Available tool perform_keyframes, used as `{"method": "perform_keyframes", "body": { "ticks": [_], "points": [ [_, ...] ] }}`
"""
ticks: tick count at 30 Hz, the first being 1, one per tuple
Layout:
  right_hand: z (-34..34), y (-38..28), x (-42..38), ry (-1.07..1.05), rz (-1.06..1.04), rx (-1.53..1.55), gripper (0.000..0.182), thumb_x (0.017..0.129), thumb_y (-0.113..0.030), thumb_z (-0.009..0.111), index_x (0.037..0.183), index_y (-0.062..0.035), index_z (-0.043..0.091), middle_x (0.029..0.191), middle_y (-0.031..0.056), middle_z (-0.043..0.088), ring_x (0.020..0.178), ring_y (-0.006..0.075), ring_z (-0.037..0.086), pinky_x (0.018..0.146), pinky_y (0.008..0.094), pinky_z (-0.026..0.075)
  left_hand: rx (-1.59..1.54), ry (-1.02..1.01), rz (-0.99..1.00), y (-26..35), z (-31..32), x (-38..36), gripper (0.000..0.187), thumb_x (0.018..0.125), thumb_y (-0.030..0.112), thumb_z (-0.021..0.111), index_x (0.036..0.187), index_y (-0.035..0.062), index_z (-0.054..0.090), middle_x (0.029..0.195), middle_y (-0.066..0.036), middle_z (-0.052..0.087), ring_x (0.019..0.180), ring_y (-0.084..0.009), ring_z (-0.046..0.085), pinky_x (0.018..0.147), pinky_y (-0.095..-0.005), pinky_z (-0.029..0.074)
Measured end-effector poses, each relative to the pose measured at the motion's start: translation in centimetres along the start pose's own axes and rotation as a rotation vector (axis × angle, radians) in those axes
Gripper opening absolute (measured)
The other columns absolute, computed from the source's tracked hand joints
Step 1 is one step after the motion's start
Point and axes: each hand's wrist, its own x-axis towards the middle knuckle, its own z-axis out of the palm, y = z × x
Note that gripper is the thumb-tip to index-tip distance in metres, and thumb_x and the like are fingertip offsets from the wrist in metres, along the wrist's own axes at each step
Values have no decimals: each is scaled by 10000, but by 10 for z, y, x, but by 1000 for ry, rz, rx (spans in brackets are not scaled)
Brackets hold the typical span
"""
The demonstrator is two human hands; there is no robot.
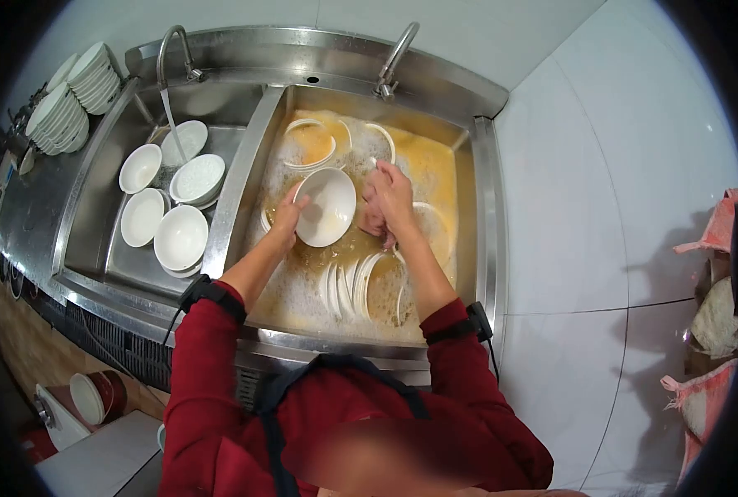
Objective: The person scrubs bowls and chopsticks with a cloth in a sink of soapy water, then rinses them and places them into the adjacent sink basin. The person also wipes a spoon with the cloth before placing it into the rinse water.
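Note:
Over the soapy water of the right sink basin (482,215), my left hand (287,219) grips a white bowl (327,209) by its left rim. The bowl is tilted, and its inside faces up toward me. Just right of it, my right hand (395,197) is closed around a pinkish cloth (375,222), apart from the bowl. A stack of white dishes (350,288) stands on edge in the water below my hands. Above them, a partly sunken bowl (311,142) holds orange-tinted water. Foam hides parts of the other dishes.
Water runs from the left faucet (170,62) onto several white bowls (180,238) in the left basin (95,224). The right faucet (398,58) stands behind my hands. Stacked bowls (58,120) sit on the left counter. A tiled wall (559,207) borders the right side.

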Motion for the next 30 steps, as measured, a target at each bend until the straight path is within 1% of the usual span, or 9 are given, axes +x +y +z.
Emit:
{"method": "perform_keyframes", "body": {
  "ticks": [2,5,6,8,11,15,18,22,30],
  "points": [
    [23,-6,0,39,-96,691,334,841,-96,484,1163,-5,485,877,85,589,620,134,528,554,244,444,-38,33,17,-14,1,8,383,886,249,538,1246,134,473,1124,-96,575,995,-247,579,828,-384,498],
    [60,0,-12,-148,-31,722,550,858,-161,487,1357,-55,279,953,124,554,634,155,489,601,259,433,-272,138,-202,-24,9,11,414,903,261,512,1285,120,432,1198,-112,542,1067,-265,540,919,-412,440],
    [48,7,-13,-433,-42,123,584,863,-163,478,1390,-99,234,1175,167,477,877,231,541,726,337,456,-323,54,-145,-31,8,14,422,909,279,500,1290,116,422,1225,-121,524,1094,-274,522,944,-419,419],
    [60,76,-11,-234,-699,-896,619,882,-213,495,1421,-137,200,1315,167,396,1088,267,478,844,376,431,-374,-25,-86,-47,3,21,430,915,297,487,1296,112,413,1253,-130,505,1121,-283,504,969,-425,398],
    [68,92,-35,-249,-536,-1001,583,895,-240,475,1416,-131,237,1371,173,356,1276,274,325,975,373,342,-487,46,-98,-45,5,20,414,939,347,418,1231,57,459,1210,-137,537,1087,-284,521,942,-432,414],
    [116,101,-37,-308,-221,226,416,901,-237,444,1286,-80,448,1267,171,470,1172,289,441,945,336,363,-492,73,-44,-69,-1,42,210,940,190,440,1075,53,526,926,-75,590,835,-199,567,760,-375,483],
    [99,77,-50,-455,-77,22,290,878,-208,477,1100,-41,557,1098,149,546,998,302,516,860,348,397,-583,69,-216,-50,-9,32,191,926,182,465,1058,64,536,862,-63,575,782,-193,565,757,-366,481],
    [50,73,-50,-347,-625,-790,202,741,-93,562,938,-65,596,979,132,509,949,307,468,808,386,380,-248,103,-149,-19,3,1,270,903,177,488,1155,88,524,998,-96,599,820,-235,606,632,-356,522],
    [75,92,-10,73,-572,-876,173,720,-99,586,891,-75,574,977,129,494,939,308,452,797,404,368,-261,-89,-371,-40,-5,1,346,924,316,450,1222,140,457,1157,-128,541,960,-312,596,690,-548,538]
  ]
}}
